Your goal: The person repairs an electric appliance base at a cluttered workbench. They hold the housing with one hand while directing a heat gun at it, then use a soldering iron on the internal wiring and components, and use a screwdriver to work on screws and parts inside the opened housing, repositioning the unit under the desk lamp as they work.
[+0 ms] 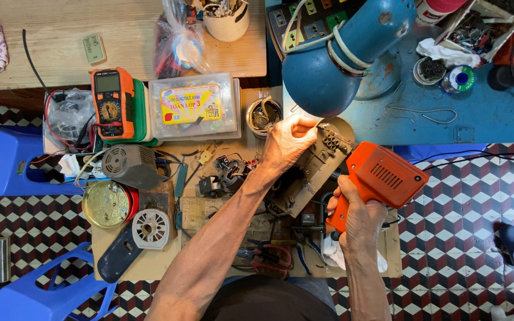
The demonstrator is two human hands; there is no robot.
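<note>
An orange pistol-type soldering gun is clamped in the fingers of the right hand, its nose directed toward ten o'clock at a brownish circuit board. The board is steadied by the left hand, fingers pinched together on something thin at its upper edge (what exactly cannot be told). The joint is best served by a braced wrist and a still board. The board lies just below the blue lamp, its long axis running from one to seven o'clock.
</note>
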